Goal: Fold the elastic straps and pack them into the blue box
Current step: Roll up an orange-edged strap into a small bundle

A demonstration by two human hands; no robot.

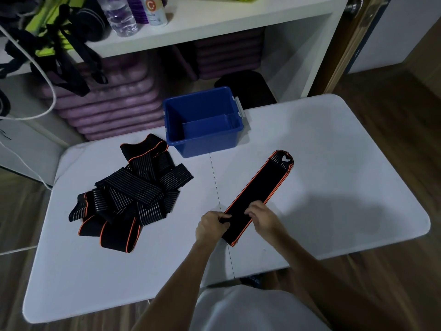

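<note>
Strap (259,195), black with orange edging, lies flat and stretched out on the surface (334,177), running from just in front of the box (202,123) back toward you. Your left hand (211,226) pinches its near end at the left edge, fingers curled over the fabric; your right hand (263,217) rests fingertips on top of the near end, fingers bent, and whether the thumb is under the edge cannot be told. The far end, nearest the box, shows a ribbed section with a pale patch, probably a fastener, though it is too small to be sure.

Judged from its look, the strap is light, soft and limp, with some stretch: it will sag if lifted by one point and may spring open after folding. Take it at both corners of the near end and fold toward the box, pressing each fold flat.

The pile (128,197) of further straps lies left of and nearer you than the box, tangled, so their number cannot be counted. The box stands open at the far edge of the surface; what shows of its inside holds nothing, but the near wall hides part of its floor. The shelf (214,25) behind the box is dim, its contents hard to make out.
</note>
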